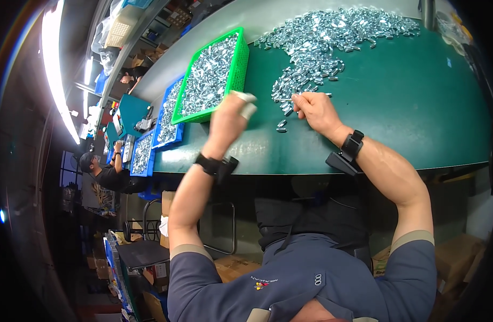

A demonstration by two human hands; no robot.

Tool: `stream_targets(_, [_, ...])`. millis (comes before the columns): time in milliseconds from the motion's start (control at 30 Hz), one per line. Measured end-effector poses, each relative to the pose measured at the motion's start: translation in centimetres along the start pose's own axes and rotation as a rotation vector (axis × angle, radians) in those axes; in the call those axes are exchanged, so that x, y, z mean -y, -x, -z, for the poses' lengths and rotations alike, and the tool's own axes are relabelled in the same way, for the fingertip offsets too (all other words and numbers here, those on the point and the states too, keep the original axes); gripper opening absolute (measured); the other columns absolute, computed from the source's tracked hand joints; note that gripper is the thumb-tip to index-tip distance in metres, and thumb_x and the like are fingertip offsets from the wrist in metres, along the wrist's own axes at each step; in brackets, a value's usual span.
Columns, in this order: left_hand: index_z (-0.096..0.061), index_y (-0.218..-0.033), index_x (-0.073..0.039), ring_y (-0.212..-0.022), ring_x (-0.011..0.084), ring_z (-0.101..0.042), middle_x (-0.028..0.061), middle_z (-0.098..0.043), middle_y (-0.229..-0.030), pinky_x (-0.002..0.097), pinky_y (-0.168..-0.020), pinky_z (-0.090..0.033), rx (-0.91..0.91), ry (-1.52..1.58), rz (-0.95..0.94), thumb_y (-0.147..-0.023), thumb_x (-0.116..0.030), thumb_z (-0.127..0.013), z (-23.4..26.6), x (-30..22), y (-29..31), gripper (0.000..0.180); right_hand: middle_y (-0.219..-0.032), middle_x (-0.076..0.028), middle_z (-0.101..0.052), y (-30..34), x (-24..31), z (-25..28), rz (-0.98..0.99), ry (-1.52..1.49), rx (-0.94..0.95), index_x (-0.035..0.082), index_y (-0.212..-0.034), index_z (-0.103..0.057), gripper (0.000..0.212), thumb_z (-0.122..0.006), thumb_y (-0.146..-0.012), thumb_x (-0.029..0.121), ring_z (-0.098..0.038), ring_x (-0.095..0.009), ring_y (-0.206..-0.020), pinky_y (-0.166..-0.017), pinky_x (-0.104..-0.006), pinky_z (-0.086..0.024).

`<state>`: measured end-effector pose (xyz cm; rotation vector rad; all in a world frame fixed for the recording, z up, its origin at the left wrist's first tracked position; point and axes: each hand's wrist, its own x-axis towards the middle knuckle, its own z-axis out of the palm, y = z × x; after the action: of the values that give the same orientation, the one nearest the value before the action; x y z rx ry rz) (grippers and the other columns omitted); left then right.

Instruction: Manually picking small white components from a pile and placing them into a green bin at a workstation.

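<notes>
My left hand [229, 121] is beside the near right corner of a green plastic basket [239, 68] heaped with small shiny metal parts [208, 75]. Motion blurs it; white coverings show on its fingers, and whether it holds anything is unclear. My right hand [318, 111] is closed in a pinch at the near end of a loose pile of the same metal parts [305, 70]. A thin bright metal piece shows at its fingertips, too small to make out. Several loose parts [281, 126] lie just left of that hand on the green tabletop [396, 112].
Two blue crates [168, 137] of metal parts stand left of the basket. The pile spreads toward the back by a metal post [428, 15]. Another person [109, 170] works at the far left. A black chair [144, 253] and cardboard boxes [458, 257] stand below the table edge.
</notes>
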<state>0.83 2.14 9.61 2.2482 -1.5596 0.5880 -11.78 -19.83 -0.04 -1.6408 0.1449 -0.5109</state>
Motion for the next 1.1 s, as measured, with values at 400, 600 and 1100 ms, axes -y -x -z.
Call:
stream_targets(400, [-0.075, -0.110, -0.005, -0.087, 0.0281, -0.069, 0.0137, -0.071, -0.095, 0.0398, -0.078, -0.054, 0.500, 0.170, 0.225, -0.087, -0.014, -0.080, -4.9, -3.2, -0.6, 0.026, -0.060, -0.007, -0.066, 0.1, 0.6, 0.2, -0.014, 0.015, 0.058, 0.001, -0.077, -0.072, 0.044, -0.059, -0.103, 0.035, -0.063, -0.016, -0.056, -0.057, -0.0335, -0.048])
stream_targets(600, [-0.074, -0.116, -0.002, -0.090, 0.0185, -0.068, 0.0086, -0.074, -0.102, 0.0334, -0.081, -0.054, 0.385, 0.443, 0.538, -0.092, -0.012, -0.075, -5.0, -0.3, 0.4, 0.025, -0.062, -0.005, -0.066, 0.3, 0.7, -0.1, -0.002, 0.004, 0.090, 0.000, -0.077, -0.070, 0.044, -0.060, -0.104, 0.035, -0.061, -0.012, -0.057, -0.056, -0.0305, -0.046])
stream_targets(1100, [-0.072, -0.117, -0.004, -0.089, 0.0114, -0.067, 0.0039, -0.072, -0.102, 0.0256, -0.081, -0.055, -0.045, 1.249, 0.981, -0.099, -0.015, -0.072, -6.1, -1.7, 2.1, 0.021, -0.061, -0.009, -0.067, 0.6, 0.9, -0.3, -0.008, 0.068, 0.127, 0.000, -0.078, -0.071, 0.043, -0.061, -0.101, 0.034, -0.064, -0.019, -0.056, -0.058, -0.0353, -0.050])
